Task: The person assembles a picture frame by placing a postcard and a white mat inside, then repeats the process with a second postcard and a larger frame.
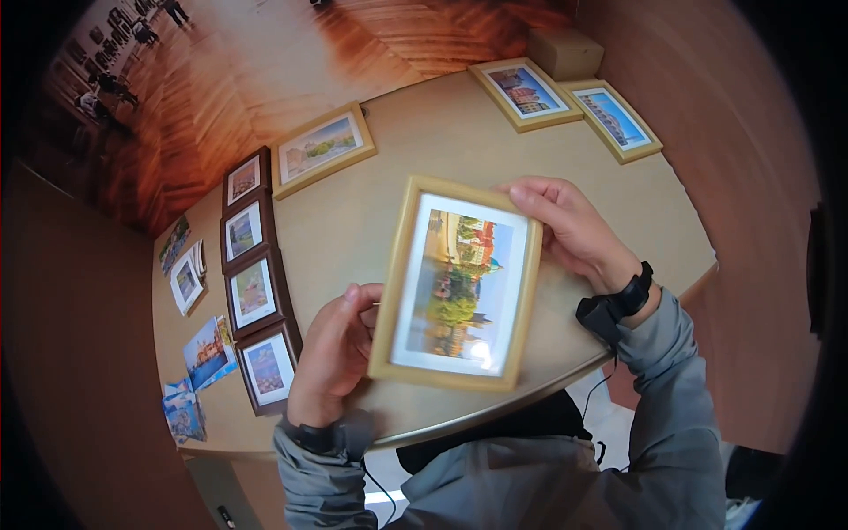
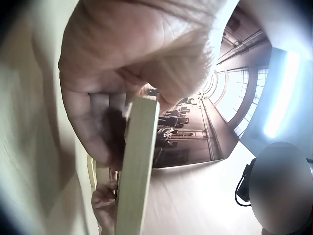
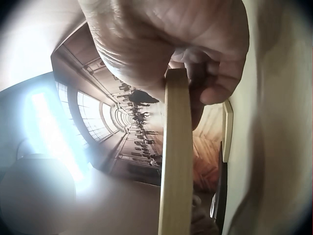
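Note:
Over the front part of the table, a light wooden picture frame [image 1: 380, 344] is held up, tilted, with a picture of riverside buildings and trees facing the head camera. My right hand [image 1: 579, 230] pinches its upper right corner, thumb on the front face. At the lower left side my left hand [image 1: 331, 358] grips the edge, its fingers passing behind the frame. In the left wrist view, the frame's edge [image 2: 137, 171] runs between thumb and curled fingers. The right wrist view likewise has the wooden edge [image 3: 176, 147] between thumb and fingers.
Dark brown frames [image 1: 256, 287] stand in a column on the left of the table [image 1: 415, 132]. Beside them lie loose photo prints [image 1: 210, 353]. A light frame [image 1: 322, 148] lies behind, two more [image 1: 527, 93] at the back right near a box [image 1: 565, 55].

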A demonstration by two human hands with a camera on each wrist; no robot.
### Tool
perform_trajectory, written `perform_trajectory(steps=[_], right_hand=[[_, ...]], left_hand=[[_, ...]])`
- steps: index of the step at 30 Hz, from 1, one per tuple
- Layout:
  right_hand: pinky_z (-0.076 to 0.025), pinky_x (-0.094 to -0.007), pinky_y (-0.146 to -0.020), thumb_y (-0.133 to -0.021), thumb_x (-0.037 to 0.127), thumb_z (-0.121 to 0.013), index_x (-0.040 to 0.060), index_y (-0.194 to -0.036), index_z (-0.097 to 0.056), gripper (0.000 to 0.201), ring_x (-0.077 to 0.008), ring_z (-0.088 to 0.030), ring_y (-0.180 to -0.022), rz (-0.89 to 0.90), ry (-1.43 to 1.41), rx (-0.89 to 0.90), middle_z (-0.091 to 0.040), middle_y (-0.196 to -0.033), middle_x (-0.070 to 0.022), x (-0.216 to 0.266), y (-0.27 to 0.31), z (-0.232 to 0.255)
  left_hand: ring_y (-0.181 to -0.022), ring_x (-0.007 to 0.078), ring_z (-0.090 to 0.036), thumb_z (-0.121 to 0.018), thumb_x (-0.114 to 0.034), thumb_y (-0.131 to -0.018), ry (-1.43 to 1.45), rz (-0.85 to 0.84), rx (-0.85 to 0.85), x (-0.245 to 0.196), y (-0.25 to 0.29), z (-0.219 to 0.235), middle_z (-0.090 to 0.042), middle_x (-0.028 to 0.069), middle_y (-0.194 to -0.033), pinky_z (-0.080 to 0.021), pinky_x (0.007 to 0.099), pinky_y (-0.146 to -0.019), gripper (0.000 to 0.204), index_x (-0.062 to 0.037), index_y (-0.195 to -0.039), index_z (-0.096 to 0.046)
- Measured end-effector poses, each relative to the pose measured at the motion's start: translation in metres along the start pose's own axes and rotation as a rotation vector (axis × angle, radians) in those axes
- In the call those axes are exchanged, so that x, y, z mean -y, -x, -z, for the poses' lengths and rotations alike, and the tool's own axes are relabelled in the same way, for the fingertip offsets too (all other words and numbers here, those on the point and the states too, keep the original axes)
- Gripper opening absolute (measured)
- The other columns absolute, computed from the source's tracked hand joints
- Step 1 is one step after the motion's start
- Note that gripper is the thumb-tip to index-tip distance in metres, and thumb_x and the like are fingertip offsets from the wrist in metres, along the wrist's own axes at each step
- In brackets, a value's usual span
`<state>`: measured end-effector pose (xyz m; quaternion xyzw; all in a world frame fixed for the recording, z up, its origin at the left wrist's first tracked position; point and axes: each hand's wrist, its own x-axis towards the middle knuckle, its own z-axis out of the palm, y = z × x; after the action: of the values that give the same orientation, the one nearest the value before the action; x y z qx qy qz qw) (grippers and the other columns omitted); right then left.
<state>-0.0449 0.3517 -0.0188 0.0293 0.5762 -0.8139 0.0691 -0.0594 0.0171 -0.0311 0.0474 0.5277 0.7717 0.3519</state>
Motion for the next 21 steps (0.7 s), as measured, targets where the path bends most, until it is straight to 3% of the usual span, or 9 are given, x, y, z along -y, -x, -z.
perform_trajectory(steps=[3, 5, 7, 11, 13, 16, 17, 19, 21], right_hand=[[-0.06, -0.0282, -0.086, -0.107, 0.028, -0.067, -0.0042, -0.118, -0.07, 0.035, -0.0117, -0.073, -0.094, -0.017, 0.003, -0.029, -0.075, -0.107, -0.0076, -0.004, -0.002, -0.005], [-0.061, -0.0282, -0.085, -0.107, 0.029, -0.067, -0.0034, -0.118, -0.07, 0.034, -0.0121, -0.073, -0.093, -0.057, 0.011, -0.009, -0.075, -0.106, -0.008, -0.011, -0.004, -0.004], [-0.061, -0.0282, -0.083, -0.107, 0.03, -0.067, -0.0027, -0.118, -0.07, 0.034, -0.0124, -0.074, -0.092, -0.096, 0.018, 0.007, -0.075, -0.105, -0.0085, -0.017, -0.003, -0.006], [-0.059, -0.0257, -0.075, -0.103, 0.028, -0.073, -0.0019, -0.111, -0.071, 0.031, -0.0104, -0.072, -0.085, -0.1, 0.125, 0.024, -0.075, -0.097, -0.0075, -0.021, 0.001, -0.02], [-0.057, -0.0246, -0.072, -0.101, 0.03, -0.076, -0.0024, -0.11, -0.071, 0.034, -0.0091, -0.07, -0.083, -0.106, 0.143, 0.059, -0.075, -0.095, -0.0074, -0.021, 0.004, -0.026], [-0.055, -0.0241, -0.071, -0.101, 0.028, -0.076, -0.0027, -0.109, -0.072, 0.032, -0.008, -0.069, -0.082, -0.112, 0.193, 0.109, -0.075, -0.093, -0.0062, -0.019, 0.009, -0.031], [-0.056, -0.0237, -0.072, -0.103, 0.027, -0.074, -0.0014, -0.11, -0.071, 0.03, -0.0073, -0.069, -0.083, -0.135, 0.228, 0.162, -0.075, -0.096, -0.0054, -0.016, 0.01, -0.032], [-0.057, -0.0233, -0.074, -0.104, 0.026, -0.072, -0.0001, -0.112, -0.07, 0.027, -0.0065, -0.069, -0.084, -0.157, 0.261, 0.216, -0.075, -0.098, -0.0047, -0.017, 0.011, -0.033], [-0.057, -0.0227, -0.075, -0.104, 0.026, -0.073, 0.0, -0.113, -0.07, 0.027, -0.0057, -0.069, -0.085, -0.184, 0.24, 0.259, -0.075, -0.098, -0.004, -0.02, 0.011, -0.034]], left_hand=[[-0.105, 0.0199, -0.073, -0.052, -0.051, -0.108, -0.094, 0.012, 0.138, 0.001, -0.002, -0.008, -0.074, 0.0144, -0.119, -0.06, 0.0348, -0.092, 0.065, 0.0071, -0.136, -0.058], [-0.1, 0.0185, -0.074, -0.057, -0.053, -0.105, -0.118, 0.031, 0.116, 0.002, -0.002, -0.016, -0.074, 0.0134, -0.117, -0.061, 0.0355, -0.088, 0.068, 0.0071, -0.137, -0.057], [-0.103, 0.0158, -0.071, -0.055, -0.037, -0.111, -0.025, 0.037, 0.197, 0.002, -0.002, -0.02, -0.073, 0.0101, -0.118, -0.058, 0.0328, -0.092, 0.047, 0.0023, -0.135, -0.061], [-0.107, 0.018, -0.071, -0.055, -0.038, -0.11, -0.223, 0.088, 0.044, 0.015, -0.005, -0.003, -0.072, 0.0128, -0.122, -0.056, 0.0337, -0.097, 0.049, 0.0033, -0.137, -0.061], [-0.112, 0.0203, -0.071, -0.056, -0.041, -0.109, 0.147, 0.114, 0.01, 0.011, -0.004, -0.021, -0.072, 0.0139, -0.124, -0.055, 0.0331, -0.101, 0.054, 0.0057, -0.136, -0.062], [-0.114, 0.0219, -0.07, -0.061, -0.042, -0.106, 0.266, 0.193, 0.003, 0.004, -0.001, -0.026, -0.072, 0.0148, -0.123, -0.055, 0.034, -0.101, 0.059, 0.0084, -0.136, -0.062], [-0.114, 0.0219, -0.07, -0.061, -0.042, -0.106, 0.265, 0.2, -0.001, 0.003, -0.001, -0.025, -0.072, 0.0148, -0.123, -0.055, 0.034, -0.101, 0.059, 0.0084, -0.136, -0.062], [-0.112, 0.022, -0.072, -0.066, -0.04, -0.102, 0.046, 0.189, 0.15, 0.0, -0.001, -0.024, -0.073, 0.0169, -0.123, -0.056, 0.0331, -0.099, 0.061, 0.0101, -0.137, -0.061], [-0.11, 0.0217, -0.073, -0.069, -0.034, -0.1, 0.061, 0.198, 0.181, 0.001, -0.002, -0.022, -0.073, 0.0184, -0.122, -0.057, 0.0311, -0.096, 0.061, 0.011, -0.139, -0.06]])
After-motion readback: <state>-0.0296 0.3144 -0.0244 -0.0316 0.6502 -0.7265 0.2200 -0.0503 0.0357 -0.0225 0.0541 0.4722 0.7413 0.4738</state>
